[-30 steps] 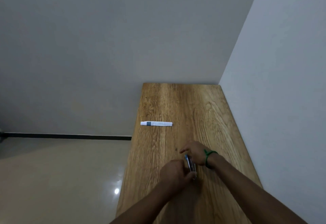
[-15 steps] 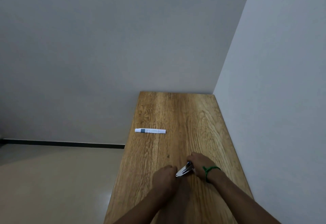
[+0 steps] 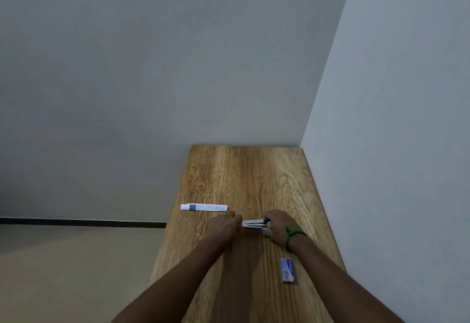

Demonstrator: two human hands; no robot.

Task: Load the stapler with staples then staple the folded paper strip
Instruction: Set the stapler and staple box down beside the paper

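Stapler (image 3: 253, 223) is mid-worktop (image 3: 244, 175), held between our hands. Our right hand (image 3: 278, 228) has its fingers wrapped round the rear end, and our left hand (image 3: 223, 226) has its fingers curled on the front tip. The folded paper strip (image 3: 204, 207) lies just beyond our left hand. The staple box (image 3: 287, 270) sits beside our right forearm.

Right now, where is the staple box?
In the head view, the staple box lies on the table at lower right, nearer the person than the right hand and stapler.

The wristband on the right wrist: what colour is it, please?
The wristband is green; head view shows it.
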